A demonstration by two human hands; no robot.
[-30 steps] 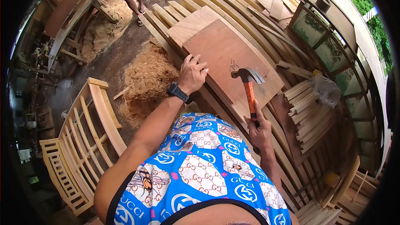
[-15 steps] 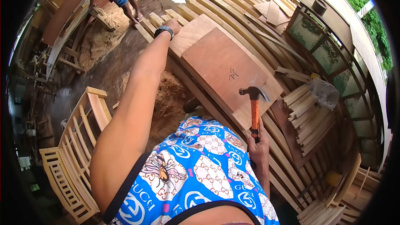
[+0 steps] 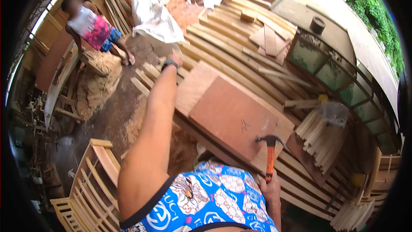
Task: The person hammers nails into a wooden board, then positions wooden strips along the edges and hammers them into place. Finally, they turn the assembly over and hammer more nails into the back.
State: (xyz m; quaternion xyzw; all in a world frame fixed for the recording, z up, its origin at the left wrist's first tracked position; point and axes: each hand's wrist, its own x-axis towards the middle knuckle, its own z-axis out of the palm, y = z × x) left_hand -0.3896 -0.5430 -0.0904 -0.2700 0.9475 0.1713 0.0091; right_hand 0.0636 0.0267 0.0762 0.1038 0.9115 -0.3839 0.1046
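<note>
My right hand (image 3: 270, 187) is wrapped round the orange and black handle of a claw hammer (image 3: 270, 157). Its dark head overlaps the near right end of a reddish-brown plywood panel (image 3: 229, 111). Several thin dark pieces like nails (image 3: 244, 125) lie on that panel. Beneath it is a larger pale wooden board (image 3: 191, 92), resting on stacked timber. With a dark watch on the wrist, my left hand (image 3: 176, 58) reaches out past the board's far left corner, over the ends of the planks (image 3: 206, 56). Its fingers are smeared by motion.
A person (image 3: 94, 28) stands at the far left by a wooden workpiece and a heap of shavings (image 3: 101, 86). A slatted wooden frame (image 3: 92, 176) is at lower left. Bundled wood strips (image 3: 322, 135) and a framed glazed panel (image 3: 330, 71) lie on the right.
My left hand has left the board's far corner and moved outward over the plank ends. The hammer stays in my right hand. The view has tilted up, and the other person appears more fully.
</note>
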